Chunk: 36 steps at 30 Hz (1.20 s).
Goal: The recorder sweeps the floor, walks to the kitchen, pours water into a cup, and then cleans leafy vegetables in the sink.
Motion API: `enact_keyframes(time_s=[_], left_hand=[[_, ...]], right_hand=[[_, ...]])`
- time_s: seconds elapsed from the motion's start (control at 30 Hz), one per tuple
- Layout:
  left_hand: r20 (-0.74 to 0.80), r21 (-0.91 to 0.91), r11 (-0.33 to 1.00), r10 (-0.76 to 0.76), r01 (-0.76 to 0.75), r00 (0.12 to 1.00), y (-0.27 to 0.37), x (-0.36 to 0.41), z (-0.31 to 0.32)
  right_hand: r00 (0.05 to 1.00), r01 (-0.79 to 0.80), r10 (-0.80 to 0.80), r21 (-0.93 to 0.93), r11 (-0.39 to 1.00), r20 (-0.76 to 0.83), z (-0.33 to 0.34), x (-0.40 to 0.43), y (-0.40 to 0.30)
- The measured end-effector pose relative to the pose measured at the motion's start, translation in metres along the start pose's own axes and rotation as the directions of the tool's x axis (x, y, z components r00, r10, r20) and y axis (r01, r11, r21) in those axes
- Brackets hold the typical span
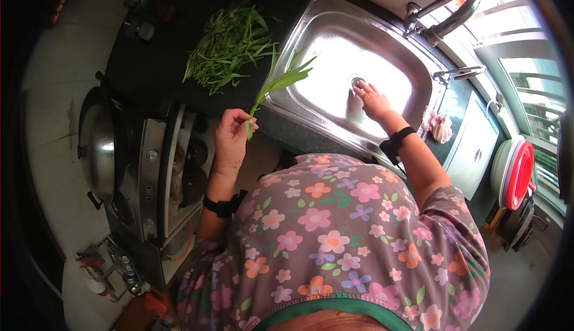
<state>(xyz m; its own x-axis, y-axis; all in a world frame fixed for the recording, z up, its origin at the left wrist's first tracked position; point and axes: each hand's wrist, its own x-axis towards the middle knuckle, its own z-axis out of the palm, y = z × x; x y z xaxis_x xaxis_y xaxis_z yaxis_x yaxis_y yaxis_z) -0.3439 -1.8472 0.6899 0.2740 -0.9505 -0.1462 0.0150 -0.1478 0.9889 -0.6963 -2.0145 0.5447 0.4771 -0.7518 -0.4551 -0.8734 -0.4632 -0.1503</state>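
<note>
My left hand (pixel 234 134) pinches the lower end of a leafy green stem (pixel 278 82), whose long leaves reach over the near left rim of the stainless steel sink (pixel 334 127). Over the basin, my right hand (pixel 374 102) has its fingers spread close to the drain (pixel 357 82); nothing shows in it, and whether it touches the metal I cannot tell. A loose heap of leafy greens (pixel 231 46) lies on the dark countertop (pixel 157 64), left of the sink. Both wrists wear black bands.
Two curved metal faucets (pixel 453 10) stand behind the sink. A crumpled pink cloth (pixel 439 125) lies at its right corner, near a white board (pixel 473 147) and stacked plastic basins (pixel 513 172). To the left are a gas stove (pixel 150 174) with a lidded metal pan (pixel 98 147), and jars (pixel 143 30).
</note>
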Motion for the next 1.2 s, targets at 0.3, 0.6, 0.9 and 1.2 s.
enact_keyframes(time_s=[0.3, 0.6, 0.9, 1.2], left_hand=[[0.097, 0.195, 0.962, 0.175, -0.191, 0.98, 0.02, -0.002, 0.005], [0.259, 0.483, 0.71, 0.444, -0.513, 0.858, 0.06, -0.005, 0.025], [0.443, 0.435, 0.555, 0.553, -0.709, 0.706, 0.077, -0.002, 0.048], [0.497, 0.322, 0.632, 0.521, -0.705, 0.694, 0.088, -0.001, 0.055]], right_hand=[[0.981, 0.143, -0.156, 0.117, 0.983, 0.112, -0.015, 0.013, -0.001], [0.755, 0.514, 0.118, 0.694, 0.505, -0.645, -0.151, -0.098, -0.074], [0.561, 0.595, -0.301, 0.123, 0.794, -0.771, -0.17, -0.124, -0.124], [0.454, 0.457, -0.262, -0.03, 0.889, -0.852, -0.176, -0.134, -0.139]])
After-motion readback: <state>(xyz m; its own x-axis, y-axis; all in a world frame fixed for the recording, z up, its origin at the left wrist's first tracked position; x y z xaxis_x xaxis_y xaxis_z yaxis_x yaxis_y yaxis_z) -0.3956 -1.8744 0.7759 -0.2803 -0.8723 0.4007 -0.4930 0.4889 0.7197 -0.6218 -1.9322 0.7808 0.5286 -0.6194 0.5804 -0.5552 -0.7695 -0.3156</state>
